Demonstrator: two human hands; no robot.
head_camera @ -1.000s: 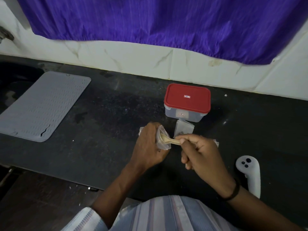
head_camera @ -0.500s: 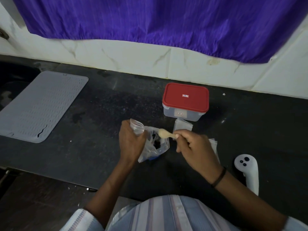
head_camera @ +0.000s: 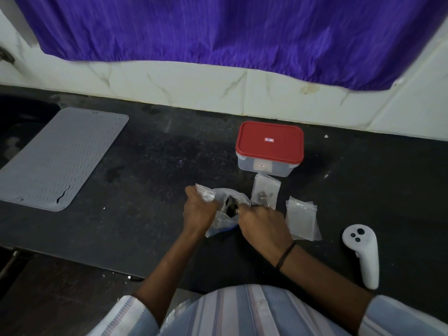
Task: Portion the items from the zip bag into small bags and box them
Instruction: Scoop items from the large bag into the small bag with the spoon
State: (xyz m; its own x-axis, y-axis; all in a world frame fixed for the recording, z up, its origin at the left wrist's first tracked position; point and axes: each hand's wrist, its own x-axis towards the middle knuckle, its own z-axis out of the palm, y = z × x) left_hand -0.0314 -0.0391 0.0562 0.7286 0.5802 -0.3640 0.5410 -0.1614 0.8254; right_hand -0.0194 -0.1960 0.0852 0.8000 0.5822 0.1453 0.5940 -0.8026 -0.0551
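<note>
Gripping the rim of a clear plastic zip bag [head_camera: 224, 215] with a blue seal strip, the left hand [head_camera: 197, 212] holds it open mid-table; dark small pieces show inside. Right hand [head_camera: 263, 225] is curled at the bag mouth, fingertips hidden, so its hold can't be told. One small clear bag [head_camera: 265, 190] with dark pieces lies before one red-lidded clear plastic box [head_camera: 270, 149]. Empty small clear bags [head_camera: 301, 219] lie stacked right, count unclear. One white controller [head_camera: 362, 253] rests on the black table [head_camera: 145, 190].

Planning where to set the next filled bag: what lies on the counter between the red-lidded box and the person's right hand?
In the head view, one small bag holding dark bits lies between the box and the right hand.
</note>
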